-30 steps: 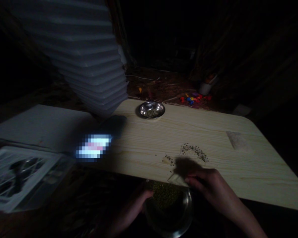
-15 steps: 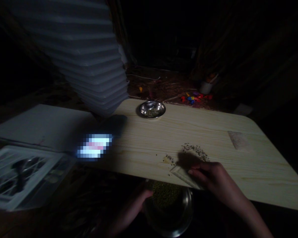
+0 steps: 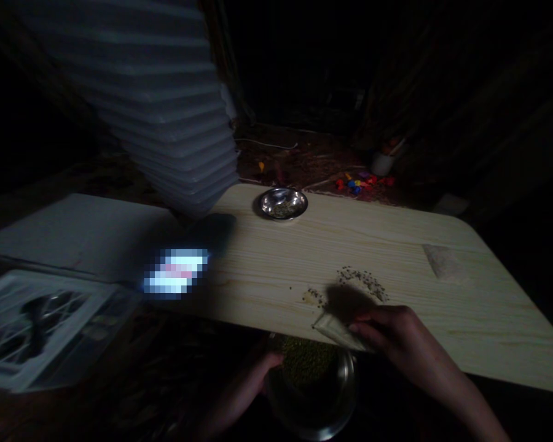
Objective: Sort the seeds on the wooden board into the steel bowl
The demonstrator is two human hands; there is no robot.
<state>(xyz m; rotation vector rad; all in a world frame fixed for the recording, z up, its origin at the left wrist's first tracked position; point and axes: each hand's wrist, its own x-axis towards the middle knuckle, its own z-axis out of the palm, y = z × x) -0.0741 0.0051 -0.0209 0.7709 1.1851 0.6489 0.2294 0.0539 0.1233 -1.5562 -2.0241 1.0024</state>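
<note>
Below the table's near edge, my left hand point(image 3: 259, 376) is closed on the left rim of a metal bowl point(image 3: 348, 393), its thumb over the edge. Small green beans point(image 3: 309, 361) lie in this bowl, which is tilted. At the table edge above it, my right hand point(image 3: 396, 334) pinches a thin, pale, flat piece point(image 3: 334, 330) whose material I cannot make out. Just beyond the fingers, small dark bits point(image 3: 363, 280) are scattered in an arc on the wooden table point(image 3: 267, 270). A smaller cluster of bits point(image 3: 314, 297) lies left of them.
A shiny small bowl point(image 3: 283, 205) with some grains stands at the table's far edge. A lit, blurred-out screen point(image 3: 176, 273) lies at the left, near a white plastic basket point(image 3: 50, 325). A pinkish patch point(image 3: 442, 262) marks the right side. Colourful small items point(image 3: 362, 183) lie beyond.
My right hand has shifted slightly down toward the near edge, and the pale piece has tilted and moved with it. The left hand and the bowl have barely moved.
</note>
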